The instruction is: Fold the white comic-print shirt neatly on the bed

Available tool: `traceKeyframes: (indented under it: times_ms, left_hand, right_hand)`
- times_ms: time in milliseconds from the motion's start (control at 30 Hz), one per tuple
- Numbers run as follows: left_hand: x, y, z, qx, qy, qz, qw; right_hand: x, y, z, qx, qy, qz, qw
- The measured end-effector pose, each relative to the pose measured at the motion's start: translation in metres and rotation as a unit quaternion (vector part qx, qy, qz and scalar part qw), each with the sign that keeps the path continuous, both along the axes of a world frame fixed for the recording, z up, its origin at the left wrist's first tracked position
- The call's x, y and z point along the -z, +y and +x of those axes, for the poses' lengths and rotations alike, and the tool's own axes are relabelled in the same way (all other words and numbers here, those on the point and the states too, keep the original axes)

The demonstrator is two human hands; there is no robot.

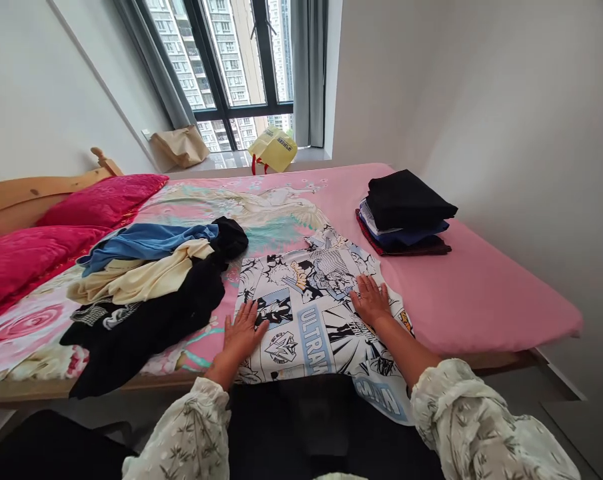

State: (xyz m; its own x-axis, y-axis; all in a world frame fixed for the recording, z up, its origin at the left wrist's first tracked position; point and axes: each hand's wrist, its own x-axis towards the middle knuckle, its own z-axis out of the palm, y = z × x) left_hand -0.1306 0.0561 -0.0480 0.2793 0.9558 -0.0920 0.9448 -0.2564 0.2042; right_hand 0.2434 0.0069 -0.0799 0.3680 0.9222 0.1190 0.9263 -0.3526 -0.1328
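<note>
L hand (242, 331) & R hand (370, 300) spread flat on comic-print cloth (312, 327) (blk/wht w/ blue), pink bedsheet (486, 300) underneath.

Matt cloth garment (314, 327), glossy pillows (104, 205), wooden headboard (31, 195)

A home bedroom: bed (481, 287), pink pillows (96, 207), curtained window (231, 60).

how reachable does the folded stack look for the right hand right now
Likely yes: the right hand rests on the printed garment, and only part of that garment and flat pink sheet lie between it and the folded stack.
</note>
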Motion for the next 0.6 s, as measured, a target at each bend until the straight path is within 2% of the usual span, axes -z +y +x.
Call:
traceKeyframes:
  times_ms: [67,133,233,300,367,500,600]
  left_hand:
    - [-0.006,-0.001,-0.017,-0.042,0.004,-0.005,0.999]
    - [-0.009,-0.007,-0.018,-0.075,0.004,0.001,0.997]
    - [-0.01,-0.021,0.003,-0.096,-0.006,0.019,0.995]
    - [-0.007,-0.029,0.018,-0.084,-0.02,0.028,0.996]
    - [-0.003,-0.035,0.024,-0.085,-0.034,0.029,0.995]
    - [0.001,-0.038,-0.004,-0.137,-0.048,0.033,0.989]
    - [0.0,-0.038,-0.029,-0.161,-0.059,0.041,0.984]
  right_hand:
    - [-0.004,0.001,-0.002,0.005,0.008,-0.015,1.0]
    - [-0.009,0.002,-0.01,0.014,0.015,-0.03,0.999]
    - [-0.012,-0.005,-0.031,0.006,0.019,-0.043,0.999]
    - [-0.01,-0.017,-0.046,-0.033,0.02,-0.051,0.998]
    - [-0.006,-0.032,-0.052,-0.068,0.021,-0.063,0.995]
    - [-0.003,-0.055,-0.035,-0.06,0.014,-0.074,0.995]
    - [-0.003,-0.058,-0.02,-0.046,0.008,-0.072,0.996]
